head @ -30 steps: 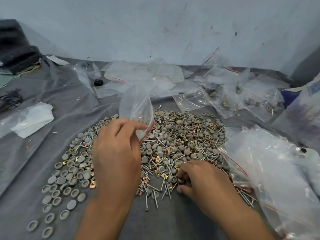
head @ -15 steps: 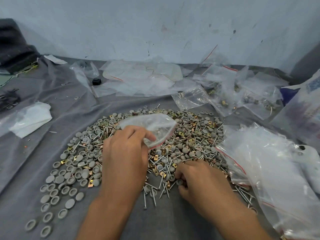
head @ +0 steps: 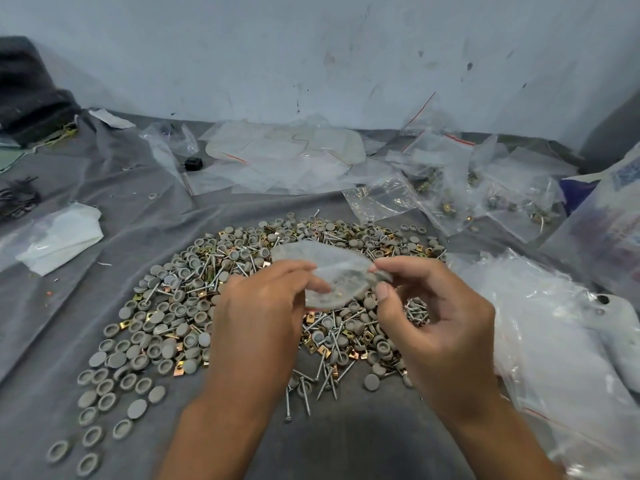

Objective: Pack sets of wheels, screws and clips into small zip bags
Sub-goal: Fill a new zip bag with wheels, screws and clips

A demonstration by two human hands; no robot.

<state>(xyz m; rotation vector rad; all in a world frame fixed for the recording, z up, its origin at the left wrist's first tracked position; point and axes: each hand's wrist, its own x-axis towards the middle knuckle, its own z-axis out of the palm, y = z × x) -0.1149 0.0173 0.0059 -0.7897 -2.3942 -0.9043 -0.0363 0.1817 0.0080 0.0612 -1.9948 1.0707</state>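
We hold the small clear plastic zip bag [head: 332, 275] over the heap of grey round wheels, silver screws and brass clips [head: 214, 299] on the grey cloth worktop [head: 104, 202]. Left hand [head: 263, 313] grip pinches its left edge, right hand [head: 433, 317] grip pinches its right. Best to spread the mouth evenly. Long axis runs left-right; which way the opening points we cannot tell.

Small packing workshop: loose hardware heap [head: 277, 306] on grey cloth [head: 86, 323], scuffed wall [head: 311, 57].
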